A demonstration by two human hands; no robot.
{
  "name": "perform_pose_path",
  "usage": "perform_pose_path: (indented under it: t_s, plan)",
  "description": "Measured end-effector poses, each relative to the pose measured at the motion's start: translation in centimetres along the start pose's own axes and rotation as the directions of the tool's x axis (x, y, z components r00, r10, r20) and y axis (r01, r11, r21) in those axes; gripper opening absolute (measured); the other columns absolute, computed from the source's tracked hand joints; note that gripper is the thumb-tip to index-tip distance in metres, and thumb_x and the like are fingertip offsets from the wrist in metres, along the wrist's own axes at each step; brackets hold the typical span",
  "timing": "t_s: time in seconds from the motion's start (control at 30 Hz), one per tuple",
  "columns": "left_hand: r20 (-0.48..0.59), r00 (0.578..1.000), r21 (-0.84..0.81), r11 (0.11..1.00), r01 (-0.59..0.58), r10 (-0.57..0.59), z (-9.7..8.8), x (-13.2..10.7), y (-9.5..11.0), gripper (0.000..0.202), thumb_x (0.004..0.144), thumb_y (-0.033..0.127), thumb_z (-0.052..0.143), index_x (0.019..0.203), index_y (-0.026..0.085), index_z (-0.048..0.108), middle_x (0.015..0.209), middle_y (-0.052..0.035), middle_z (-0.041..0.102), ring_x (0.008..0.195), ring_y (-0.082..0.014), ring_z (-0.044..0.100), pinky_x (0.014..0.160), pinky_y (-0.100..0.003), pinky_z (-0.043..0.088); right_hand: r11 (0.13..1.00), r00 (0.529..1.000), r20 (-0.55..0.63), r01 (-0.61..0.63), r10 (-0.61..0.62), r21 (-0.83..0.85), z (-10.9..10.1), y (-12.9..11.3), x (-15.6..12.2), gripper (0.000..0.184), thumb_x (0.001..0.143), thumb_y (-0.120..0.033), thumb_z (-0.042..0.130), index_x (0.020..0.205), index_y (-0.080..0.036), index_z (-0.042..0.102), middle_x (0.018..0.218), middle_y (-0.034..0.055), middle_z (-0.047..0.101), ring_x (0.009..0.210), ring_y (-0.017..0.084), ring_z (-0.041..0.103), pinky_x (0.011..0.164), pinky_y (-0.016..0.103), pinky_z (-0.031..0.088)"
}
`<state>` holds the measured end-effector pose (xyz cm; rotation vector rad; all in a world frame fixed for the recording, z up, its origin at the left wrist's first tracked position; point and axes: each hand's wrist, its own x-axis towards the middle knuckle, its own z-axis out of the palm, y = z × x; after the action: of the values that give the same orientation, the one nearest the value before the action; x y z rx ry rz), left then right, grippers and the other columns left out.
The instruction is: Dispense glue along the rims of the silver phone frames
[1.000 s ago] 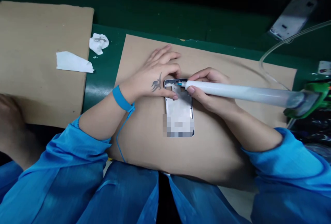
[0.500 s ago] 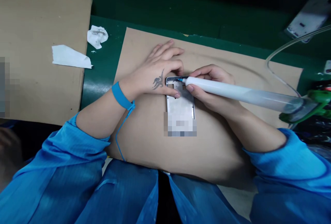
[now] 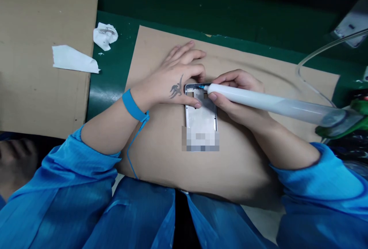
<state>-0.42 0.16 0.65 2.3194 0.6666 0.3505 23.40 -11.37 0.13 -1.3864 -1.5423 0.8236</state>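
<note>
A silver phone frame [image 3: 201,117] lies flat on a cardboard sheet [image 3: 161,141], its lower end blurred out. My left hand [image 3: 179,74] grips its upper left corner: the thumb presses on the inner face, the index finger curls at the top edge, and the other fingers stretch over the cardboard. In my right hand [image 3: 240,92] is a white dispensing syringe [image 3: 258,101], tilted low, held near its front between thumb and fingers. Its blue needle tip [image 3: 202,87] is at the frame's top inner edge; whether it touches I cannot tell.
A clear hose [image 3: 313,53] curves behind the syringe's green rear fitting [image 3: 333,131]. Scraps of white paper [image 3: 75,59] and crumpled tissue [image 3: 105,36] lie left. Another phone frame [image 3: 349,25] is at upper right. Another person's hand [image 3: 17,161] shows at left. A blue wrist-strap cord [image 3: 130,161] hangs from my left wrist.
The needle tip has shifted very slightly right along the frame's top edge. At the left, the other person's hand has come further into view. My grips are unchanged.
</note>
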Motion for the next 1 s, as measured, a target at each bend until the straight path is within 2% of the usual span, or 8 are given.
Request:
perform_pose_path:
  t_s: [0.3, 0.5, 0.7, 0.83, 1.0]
  plan:
    - [0.01, 1.0, 0.026, 1.0, 0.008, -0.008, 0.0, -0.04, -0.02, 0.065, 0.078, 0.081, 0.091, 0.123, 0.035, 0.085, 0.177, -0.0073, 0.053, 0.179, -0.047, 0.023, 0.148, -0.069, 0.015, 1.0, 1.0, 0.009, -0.001, 0.001, 0.001, 0.05, 0.15, -0.07, 0.042, 0.091, -0.066, 0.092, 0.106, -0.028, 0.08, 0.093, 0.0045, 0.081, 0.072, 0.02, 0.073, 0.059, 0.033, 0.06]
    - [-0.005, 1.0, 0.016, 1.0, 0.002, -0.002, 0.04, -0.11, 0.06, 0.061, 0.078, 0.074, 0.095, 0.121, 0.033, 0.085, 0.175, -0.0087, 0.055, 0.178, -0.0504, 0.024, 0.146, -0.073, 0.018, 1.0, 1.0, -0.009, 0.002, -0.002, -0.013, 0.01, 0.2, 0.02, 0.04, 0.089, -0.063, 0.094, 0.102, -0.028, 0.08, 0.091, 0.0039, 0.081, 0.069, 0.019, 0.072, 0.057, 0.032, 0.059]
    - [-0.008, 1.0, 0.049, 0.999, -0.024, 0.024, 0.2, -0.21, -0.08, 0.063, 0.083, 0.079, 0.089, 0.123, 0.031, 0.081, 0.175, -0.0091, 0.056, 0.178, -0.0496, 0.024, 0.147, -0.073, 0.017, 1.0, 1.0, 0.009, -0.015, 0.015, -0.003, -0.05, -0.11, 0.06, 0.039, 0.089, -0.063, 0.093, 0.1, -0.029, 0.079, 0.087, 0.0028, 0.081, 0.067, 0.019, 0.072, 0.056, 0.032, 0.06]
    - [0.004, 1.0, 0.075, 0.997, -0.024, 0.024, 0.21, -0.13, -0.19, 0.067, 0.081, 0.083, 0.088, 0.122, 0.031, 0.08, 0.177, -0.0106, 0.054, 0.178, -0.05, 0.024, 0.148, -0.072, 0.018, 1.0, 1.0, 0.003, -0.027, 0.027, 0.0, -0.01, -0.15, 0.06, 0.041, 0.088, -0.064, 0.094, 0.098, -0.028, 0.078, 0.085, 0.0032, 0.081, 0.067, 0.019, 0.072, 0.056, 0.032, 0.06]
    - [0.0, 1.0, 0.027, 1.0, -0.01, 0.01, 0.01, -0.19, 0.05, 0.065, 0.081, 0.084, 0.087, 0.122, 0.033, 0.082, 0.175, -0.008, 0.057, 0.178, -0.0486, 0.025, 0.148, -0.071, 0.017, 0.999, 1.0, -0.004, -0.031, 0.031, -0.019, -0.01, -0.18, 0.09, 0.042, 0.086, -0.065, 0.094, 0.096, -0.027, 0.078, 0.085, 0.0038, 0.081, 0.067, 0.019, 0.072, 0.058, 0.033, 0.061]
